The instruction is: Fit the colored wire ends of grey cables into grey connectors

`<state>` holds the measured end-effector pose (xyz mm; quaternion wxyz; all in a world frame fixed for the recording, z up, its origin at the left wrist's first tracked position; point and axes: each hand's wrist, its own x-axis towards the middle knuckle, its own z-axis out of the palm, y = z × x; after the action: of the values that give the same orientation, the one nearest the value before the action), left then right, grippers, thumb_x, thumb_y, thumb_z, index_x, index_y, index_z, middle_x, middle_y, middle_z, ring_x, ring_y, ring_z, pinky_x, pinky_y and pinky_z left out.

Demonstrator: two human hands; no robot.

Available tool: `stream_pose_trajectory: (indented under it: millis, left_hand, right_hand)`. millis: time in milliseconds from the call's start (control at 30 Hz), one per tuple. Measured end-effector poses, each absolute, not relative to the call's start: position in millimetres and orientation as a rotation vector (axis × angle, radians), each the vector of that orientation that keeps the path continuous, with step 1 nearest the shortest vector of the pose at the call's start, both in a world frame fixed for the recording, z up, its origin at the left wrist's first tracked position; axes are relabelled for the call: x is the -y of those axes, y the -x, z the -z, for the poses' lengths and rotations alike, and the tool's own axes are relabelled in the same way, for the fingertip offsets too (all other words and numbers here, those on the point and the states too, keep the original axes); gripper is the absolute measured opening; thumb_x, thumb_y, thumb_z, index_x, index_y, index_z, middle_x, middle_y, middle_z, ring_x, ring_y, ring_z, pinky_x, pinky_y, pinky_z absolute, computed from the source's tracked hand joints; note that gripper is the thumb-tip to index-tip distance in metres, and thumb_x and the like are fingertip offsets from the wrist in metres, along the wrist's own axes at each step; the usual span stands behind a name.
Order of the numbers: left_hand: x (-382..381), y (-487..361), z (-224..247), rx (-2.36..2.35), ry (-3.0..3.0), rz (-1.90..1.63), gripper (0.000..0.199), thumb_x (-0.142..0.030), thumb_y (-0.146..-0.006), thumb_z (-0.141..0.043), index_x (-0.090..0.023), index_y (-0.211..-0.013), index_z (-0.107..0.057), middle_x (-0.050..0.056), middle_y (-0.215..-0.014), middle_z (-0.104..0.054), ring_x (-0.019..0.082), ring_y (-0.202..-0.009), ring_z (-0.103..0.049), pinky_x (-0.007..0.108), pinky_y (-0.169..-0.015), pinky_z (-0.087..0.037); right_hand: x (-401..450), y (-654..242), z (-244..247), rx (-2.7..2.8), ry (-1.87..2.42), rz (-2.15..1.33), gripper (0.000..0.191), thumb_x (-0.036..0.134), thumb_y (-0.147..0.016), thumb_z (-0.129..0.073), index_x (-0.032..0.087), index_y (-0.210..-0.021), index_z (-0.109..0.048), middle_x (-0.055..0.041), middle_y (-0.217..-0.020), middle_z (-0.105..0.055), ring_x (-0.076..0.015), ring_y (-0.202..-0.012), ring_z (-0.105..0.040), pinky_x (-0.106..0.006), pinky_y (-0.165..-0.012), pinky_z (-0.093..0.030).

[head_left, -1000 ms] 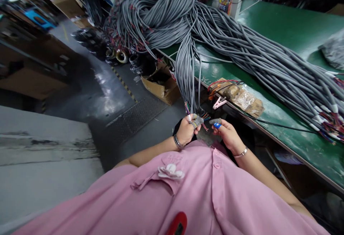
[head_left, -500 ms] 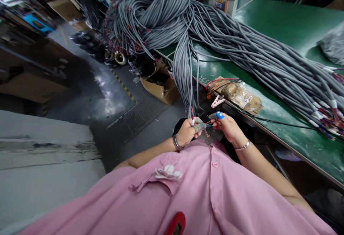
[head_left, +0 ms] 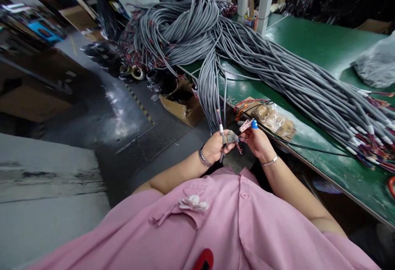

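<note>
My left hand [head_left: 219, 144], with grey covers on its fingers, is closed around a grey cable whose white-banded end [head_left: 220, 127] sticks up with coloured wires fanned out. Thin coloured wires [head_left: 239, 148] also come out at its fingertips. Facing it, my right hand [head_left: 258, 141] pinches the tips of these wires; a blue cover [head_left: 254, 124] sits on one of its fingers. A pink clip [head_left: 245, 125] shows just behind the right fingers, at the table edge. Beyond the left hand hangs a thick bundle of grey cables [head_left: 209, 93].
Long grey cables [head_left: 277, 66] lie heaped across the green table [head_left: 311, 35]. A taped cardboard piece [head_left: 274, 122] rests near its edge. An open cardboard box [head_left: 182, 107] stands on the floor, left of the hanging bundle. A plastic bag [head_left: 376, 64] lies at the right.
The view has tilted and shifted slightly. My right hand has come closer to the left, its fingers now nearer the wire bases. The cable end in my left hand stands out more clearly.
</note>
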<state>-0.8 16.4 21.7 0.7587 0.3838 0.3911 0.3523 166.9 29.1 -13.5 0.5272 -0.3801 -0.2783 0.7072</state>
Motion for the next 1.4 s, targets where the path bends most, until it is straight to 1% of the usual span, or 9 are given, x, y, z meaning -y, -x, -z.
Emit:
stream_pose_trajectory:
  millis: [133,333,600,800,867,967,1033,1233,1400]
  left_hand:
    - [-19,2,-16,-0.845,-0.823,-0.756,0.028,-0.037,-0.068,-0.073,-0.014,-0.066,-0.058,-0.003,-0.044,-0.051,0.003,-0.032,-0.034,0.018,-0.033,-0.019]
    - [-21,1,-11,-0.847,-0.831,-0.731,0.027,-0.037,-0.069,-0.073,-0.014,-0.068,-0.058,-0.003,-0.045,-0.051,0.004,-0.032,-0.035,0.018,-0.033,-0.019]
    - [-18,-2,-14,-0.884,-0.825,-0.739,0.03,-0.039,-0.067,-0.074,-0.014,-0.066,-0.058,-0.003,-0.044,-0.051,0.003,-0.031,-0.034,0.018,-0.033,-0.019]
    - [-5,-1,-21,-0.908,-0.888,-0.762,0.033,-0.042,-0.07,-0.073,-0.014,-0.064,-0.058,-0.003,-0.044,-0.051,0.003,-0.032,-0.035,0.018,-0.033,-0.021]
    - [0,0,-22,-0.929,-0.903,-0.811,0.033,-0.043,-0.071,-0.073,-0.014,-0.065,-0.057,-0.003,-0.045,-0.052,0.004,-0.033,-0.037,0.018,-0.032,-0.022]
    - [6,-1,-21,-0.953,-0.88,-0.896,0.032,-0.042,-0.07,-0.074,-0.015,-0.068,-0.056,-0.003,-0.047,-0.053,0.005,-0.034,-0.038,0.018,-0.033,-0.025]
    - [7,-2,-21,-0.969,-0.854,-0.934,0.031,-0.041,-0.071,-0.074,-0.015,-0.07,-0.056,-0.003,-0.047,-0.054,0.004,-0.034,-0.038,0.018,-0.033,-0.024]
    - [5,-8,-26,-0.991,-0.809,-0.999,0.032,-0.041,-0.07,-0.074,-0.015,-0.068,-0.055,-0.004,-0.048,-0.053,0.004,-0.035,-0.038,0.018,-0.034,-0.023]
    - [2,-12,-27,-1.006,-0.744,-1.034,0.032,-0.038,-0.066,-0.076,-0.015,-0.068,-0.053,-0.004,-0.049,-0.054,0.004,-0.035,-0.039,0.018,-0.035,-0.022]
  right_hand:
    - [-32,-158,13,0.626,0.935,-1.579,0.053,0.074,-0.073,-0.059,0.022,-0.083,-0.065,-0.0024,-0.076,-0.065,-0.0136,-0.063,-0.055,-0.027,-0.06,-0.049]
    - [-34,-151,11,0.575,0.934,-1.499,0.049,0.07,-0.074,-0.062,0.022,-0.077,-0.063,-0.0026,-0.073,-0.064,-0.0153,-0.067,-0.057,-0.028,-0.062,-0.048]
    - [-28,-155,9,0.566,0.917,-1.61,0.054,0.076,-0.074,-0.057,0.022,-0.082,-0.062,-0.0017,-0.074,-0.063,-0.0139,-0.061,-0.054,-0.027,-0.058,-0.046]
    - [-22,-165,10,0.605,0.896,-1.739,0.063,0.082,-0.076,-0.042,0.023,-0.084,-0.063,-0.0031,-0.078,-0.065,-0.0148,-0.064,-0.058,-0.028,-0.06,-0.049]
    - [-20,-167,7,0.582,0.886,-1.754,0.057,0.078,-0.078,-0.048,0.023,-0.084,-0.064,-0.0033,-0.08,-0.066,-0.0145,-0.065,-0.058,-0.028,-0.061,-0.05]
    - [-19,-168,3,0.544,0.873,-1.728,0.039,0.062,-0.078,-0.063,0.023,-0.085,-0.066,-0.0017,-0.082,-0.067,-0.0125,-0.064,-0.057,-0.025,-0.06,-0.049]
    - [-19,-169,3,0.55,0.878,-1.696,0.033,0.056,-0.079,-0.066,0.023,-0.087,-0.066,-0.0011,-0.084,-0.068,-0.0114,-0.064,-0.057,-0.024,-0.059,-0.049]
    - [-25,-167,11,0.564,0.827,-1.711,0.045,0.066,-0.076,-0.064,0.023,-0.087,-0.067,-0.0013,-0.086,-0.069,-0.0115,-0.066,-0.058,-0.024,-0.06,-0.049]
    - [-33,-160,17,0.433,0.702,-1.698,0.037,0.058,-0.074,-0.072,0.023,-0.085,-0.068,0.0016,-0.079,-0.068,-0.0102,-0.068,-0.06,-0.021,-0.061,-0.049]
